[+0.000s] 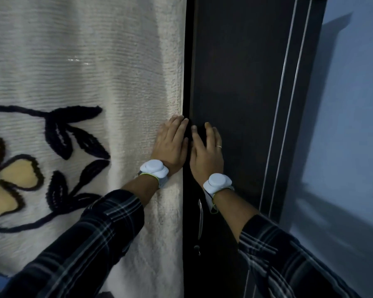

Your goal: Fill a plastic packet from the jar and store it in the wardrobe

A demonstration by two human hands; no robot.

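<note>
A dark wardrobe door [237, 82] fills the middle of the head view, with a metal handle [200, 218] and a keyhole [196, 247] low on its left edge. My right hand [207, 151] lies flat on this door, fingers spread, holding nothing. My left hand [171, 143] rests flat on a cream rug-like cloth [95, 61] that hangs over the left door, its fingertips at the gap between the doors. No packet or jar is in view.
The cloth carries a black and yellow flower pattern [15, 168] at the left. A dark frame with silver strips [289, 104] borders the wardrobe on the right, and a pale blue wall [353, 125] lies beyond it.
</note>
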